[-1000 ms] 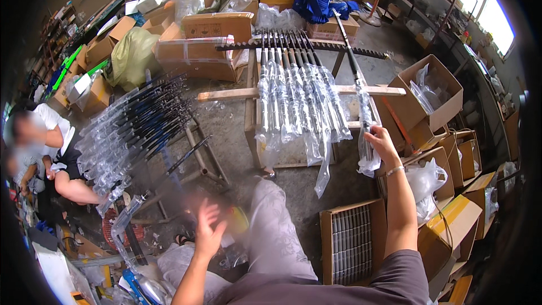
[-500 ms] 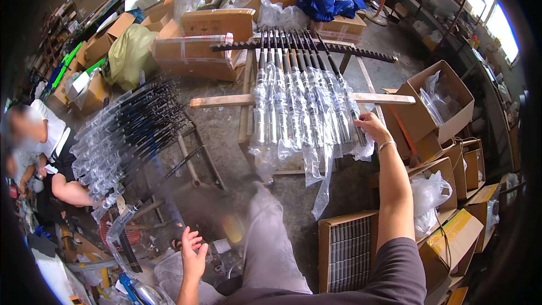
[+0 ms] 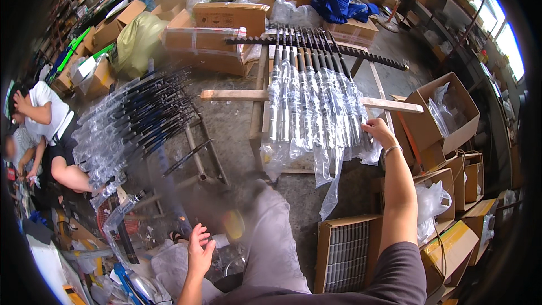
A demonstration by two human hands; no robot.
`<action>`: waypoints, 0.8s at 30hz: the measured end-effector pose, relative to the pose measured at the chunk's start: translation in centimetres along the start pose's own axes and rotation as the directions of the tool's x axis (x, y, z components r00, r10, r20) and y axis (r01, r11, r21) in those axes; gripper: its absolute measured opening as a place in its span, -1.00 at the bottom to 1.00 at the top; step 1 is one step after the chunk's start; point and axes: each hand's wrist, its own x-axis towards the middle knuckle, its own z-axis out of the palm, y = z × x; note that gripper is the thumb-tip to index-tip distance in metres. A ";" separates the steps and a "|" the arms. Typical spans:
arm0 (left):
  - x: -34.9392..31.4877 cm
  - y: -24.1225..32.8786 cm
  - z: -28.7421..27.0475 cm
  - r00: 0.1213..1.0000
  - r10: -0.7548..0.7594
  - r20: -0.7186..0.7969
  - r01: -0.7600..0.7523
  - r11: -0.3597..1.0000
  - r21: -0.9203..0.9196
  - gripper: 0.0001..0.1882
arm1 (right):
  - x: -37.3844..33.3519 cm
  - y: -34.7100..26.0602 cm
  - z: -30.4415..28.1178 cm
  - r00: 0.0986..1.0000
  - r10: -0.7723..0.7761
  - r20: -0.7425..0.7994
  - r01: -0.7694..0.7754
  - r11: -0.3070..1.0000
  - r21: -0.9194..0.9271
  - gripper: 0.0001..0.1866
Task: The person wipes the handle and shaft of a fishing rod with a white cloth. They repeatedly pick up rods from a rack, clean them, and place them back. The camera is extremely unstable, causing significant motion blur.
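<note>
Right hand (image 3: 379,130) pinches the rightmost rod (image 3: 344,68) near its sleeved lower end; notched bar (image 3: 384,61) props it, presumably for spacing. Left hand (image 3: 200,253) is empty, fingers loosely apart.

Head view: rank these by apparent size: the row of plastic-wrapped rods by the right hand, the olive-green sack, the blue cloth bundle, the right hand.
Largest: row of wrapped rods
Middle: olive-green sack and blue cloth bundle, too alike to rank
Smallest: right hand
</note>
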 end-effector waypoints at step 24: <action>-1.6 -4.1 -8.4 0.964 0.153 -0.216 -0.146 0.988 0.049 -0.45 | -27.2 -19.1 5.3 0.940 -0.340 -0.001 0.309 0.854 0.419 -0.88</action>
